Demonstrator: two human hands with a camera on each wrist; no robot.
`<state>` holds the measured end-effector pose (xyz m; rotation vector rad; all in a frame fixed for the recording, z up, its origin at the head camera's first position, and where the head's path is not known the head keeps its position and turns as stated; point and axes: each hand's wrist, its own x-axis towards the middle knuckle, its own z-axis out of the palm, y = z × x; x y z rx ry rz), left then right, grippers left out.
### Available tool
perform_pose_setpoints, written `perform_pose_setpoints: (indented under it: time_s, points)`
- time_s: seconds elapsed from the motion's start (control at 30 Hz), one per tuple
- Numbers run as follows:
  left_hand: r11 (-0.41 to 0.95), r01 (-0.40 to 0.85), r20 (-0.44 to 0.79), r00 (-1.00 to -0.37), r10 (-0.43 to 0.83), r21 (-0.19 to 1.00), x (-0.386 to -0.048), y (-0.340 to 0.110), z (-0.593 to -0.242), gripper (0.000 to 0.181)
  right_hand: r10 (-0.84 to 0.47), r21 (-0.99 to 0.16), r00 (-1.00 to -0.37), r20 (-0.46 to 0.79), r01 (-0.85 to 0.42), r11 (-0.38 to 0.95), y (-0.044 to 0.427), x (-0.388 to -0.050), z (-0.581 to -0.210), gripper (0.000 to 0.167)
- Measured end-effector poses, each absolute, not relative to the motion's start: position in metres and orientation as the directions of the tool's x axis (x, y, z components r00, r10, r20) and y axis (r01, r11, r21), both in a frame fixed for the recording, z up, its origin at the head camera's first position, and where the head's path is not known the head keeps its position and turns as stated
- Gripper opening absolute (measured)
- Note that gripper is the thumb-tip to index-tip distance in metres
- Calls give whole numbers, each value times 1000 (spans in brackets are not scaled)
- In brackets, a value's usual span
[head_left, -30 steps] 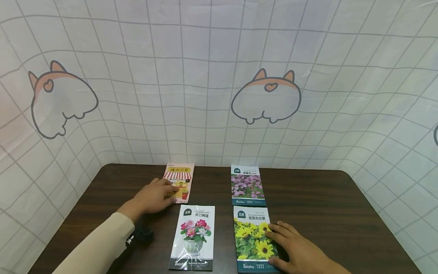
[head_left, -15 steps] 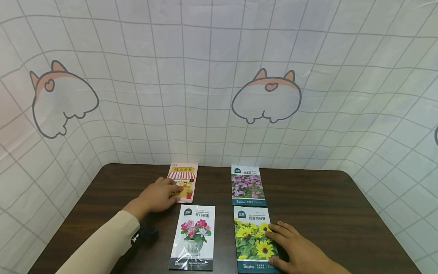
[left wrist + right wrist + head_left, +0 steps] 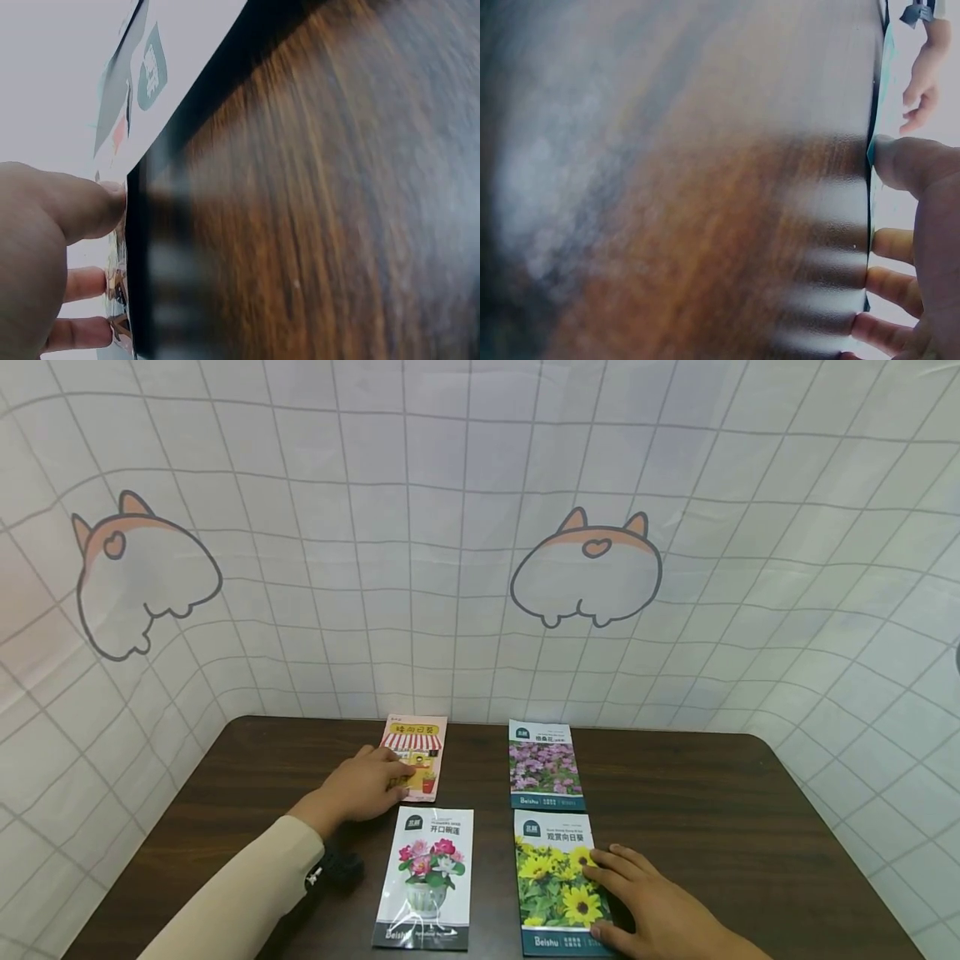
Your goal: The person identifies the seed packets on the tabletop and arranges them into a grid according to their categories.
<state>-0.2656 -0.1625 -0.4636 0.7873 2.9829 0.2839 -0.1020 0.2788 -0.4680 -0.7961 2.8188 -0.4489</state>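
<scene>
At the back left of the table, my left hand (image 3: 363,787) rests on a pink seed packet (image 3: 425,760) with a striped awning print, covering its lower left part. In the left wrist view the thumb (image 3: 86,206) and two fingers touch the packet's surface from above. My right hand (image 3: 660,906) lies at the right edge of a seed packet with yellow flowers (image 3: 555,881), fingertips on it. The right wrist view shows spread fingers (image 3: 892,289) along that edge. Between the hands lies a white seed packet with a potted pink flower (image 3: 425,877).
A seed packet with purple flowers (image 3: 545,764) lies flat behind the yellow-flower one, almost touching it. The dark wooden table (image 3: 697,793) ends at a white gridded curtain (image 3: 465,610) behind. A black wrist strap (image 3: 337,867) hangs under the left wrist.
My left hand has slid the pink seed packet to the right along the table's back edge. The right hand and the other packets stay in place; the head view shifts slightly.
</scene>
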Motion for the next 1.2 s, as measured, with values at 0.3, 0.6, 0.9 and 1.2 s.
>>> perform_pose_setpoints:
  time_s: [0.3, 0.6, 0.9, 1.2]
  points:
    - [856, 486, 1, -870, 493, 175, -268, -151, -467, 39, -530, -336, -844, -89, -475, 813, 279, -102, -468, 75]
    - [856, 490, -7, -868, 497, 165, -269, -139, -467, 39, -532, -329, -843, -84, -480, 813, 280, -102, -468, 75]
    - [858, 486, -7, -870, 494, 169, -267, -131, -467, 40, -531, -327, -842, -90, -479, 815, 280, -103, -468, 75]
    - [854, 493, 2, -866, 499, 164, -264, -124, -465, 40, -535, -332, -840, -88, -482, 811, 281, -103, -469, 75]
